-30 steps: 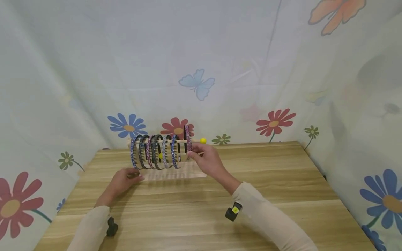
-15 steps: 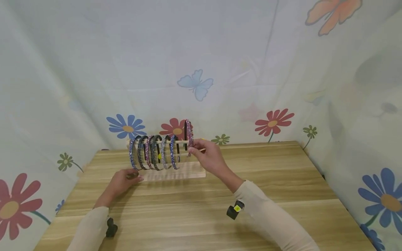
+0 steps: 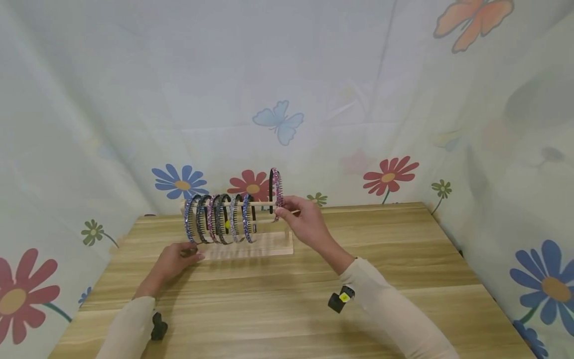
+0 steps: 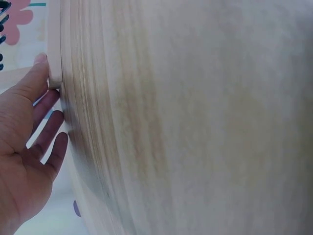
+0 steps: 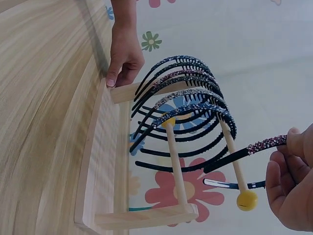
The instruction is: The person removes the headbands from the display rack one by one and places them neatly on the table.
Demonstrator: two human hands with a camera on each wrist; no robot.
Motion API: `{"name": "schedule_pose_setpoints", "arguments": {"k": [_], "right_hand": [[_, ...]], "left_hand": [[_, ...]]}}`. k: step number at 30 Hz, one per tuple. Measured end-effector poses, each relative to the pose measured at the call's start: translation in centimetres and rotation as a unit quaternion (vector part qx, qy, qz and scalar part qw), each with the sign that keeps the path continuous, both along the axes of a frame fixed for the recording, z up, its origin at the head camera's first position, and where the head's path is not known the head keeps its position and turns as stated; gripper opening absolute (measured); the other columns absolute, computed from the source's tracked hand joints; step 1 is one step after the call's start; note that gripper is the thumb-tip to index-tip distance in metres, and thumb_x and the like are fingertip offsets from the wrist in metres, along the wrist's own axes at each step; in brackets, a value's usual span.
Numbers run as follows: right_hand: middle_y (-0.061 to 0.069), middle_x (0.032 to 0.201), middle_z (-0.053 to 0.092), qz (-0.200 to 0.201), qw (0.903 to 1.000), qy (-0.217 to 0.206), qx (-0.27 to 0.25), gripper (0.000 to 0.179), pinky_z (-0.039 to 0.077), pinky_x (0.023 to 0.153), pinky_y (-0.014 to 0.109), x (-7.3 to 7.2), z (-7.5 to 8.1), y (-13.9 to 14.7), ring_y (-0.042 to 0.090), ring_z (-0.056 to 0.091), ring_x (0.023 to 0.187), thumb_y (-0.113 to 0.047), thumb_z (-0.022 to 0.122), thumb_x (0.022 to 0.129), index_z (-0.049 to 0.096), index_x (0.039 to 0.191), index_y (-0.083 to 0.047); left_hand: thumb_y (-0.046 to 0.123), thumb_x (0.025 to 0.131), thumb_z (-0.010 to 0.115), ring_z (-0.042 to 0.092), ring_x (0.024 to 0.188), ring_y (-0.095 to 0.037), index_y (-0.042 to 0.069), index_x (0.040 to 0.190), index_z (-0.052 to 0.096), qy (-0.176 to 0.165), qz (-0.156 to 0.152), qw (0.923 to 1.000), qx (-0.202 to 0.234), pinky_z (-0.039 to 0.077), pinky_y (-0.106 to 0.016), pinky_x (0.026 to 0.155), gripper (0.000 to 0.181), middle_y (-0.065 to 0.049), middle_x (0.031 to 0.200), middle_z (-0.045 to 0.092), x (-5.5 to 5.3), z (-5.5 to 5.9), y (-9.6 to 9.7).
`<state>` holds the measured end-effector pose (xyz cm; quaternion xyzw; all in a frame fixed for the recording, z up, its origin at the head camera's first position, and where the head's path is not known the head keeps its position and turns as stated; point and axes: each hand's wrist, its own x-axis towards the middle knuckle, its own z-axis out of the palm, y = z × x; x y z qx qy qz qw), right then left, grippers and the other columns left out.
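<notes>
My right hand (image 3: 307, 222) pinches a pink glittery headband (image 3: 277, 184) between thumb and fingers. That headband stands near the right end of a wooden rack (image 3: 275, 244); in the right wrist view its two arms straddle the rod close to a yellow end ball (image 5: 247, 200). Several glittery toothed headbands, blue, dark, pink and silver, hang in a row further left, the nearest one blue (image 3: 246, 219). My left hand (image 3: 172, 260) grips the left end of the rack's base, thumb on the wood and fingers at its edge in the left wrist view (image 4: 32, 127).
The rack stands on a wood-grain table (image 3: 278, 309) near its back edge. A second rod ends in another yellow ball (image 5: 168, 119). Behind the table hangs a pale cloth (image 3: 341, 124) printed with flowers and butterflies. Both wrists wear a small black camera.
My right hand has drawn the pink headband a little to the right and up along the rod, away from the row. The left hand has stayed on the base.
</notes>
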<state>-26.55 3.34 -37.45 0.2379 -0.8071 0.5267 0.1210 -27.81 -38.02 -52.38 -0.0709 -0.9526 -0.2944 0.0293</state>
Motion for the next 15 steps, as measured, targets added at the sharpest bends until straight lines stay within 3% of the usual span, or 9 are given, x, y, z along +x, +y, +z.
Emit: {"name": "schedule_pose_setpoints", "arguments": {"k": [15], "right_hand": [[0.006, 0.093, 0.076, -0.012, 0.9997, 0.02, 0.008, 0.019, 0.061, 0.08, 0.035, -0.1, 1.3, 1.5, 0.021, 0.072, 0.089, -0.015, 0.072, 0.097, 0.074, 0.11, -0.002]], "left_hand": [[0.036, 0.094, 0.076, 0.071, 0.104, -0.038, 0.0, 0.115, 0.072, 0.001, -0.004, 1.0, 0.001, 0.057, -0.055, 0.09, 0.042, -0.02, 0.112, 0.074, 0.1, 0.0, 0.1]]}}
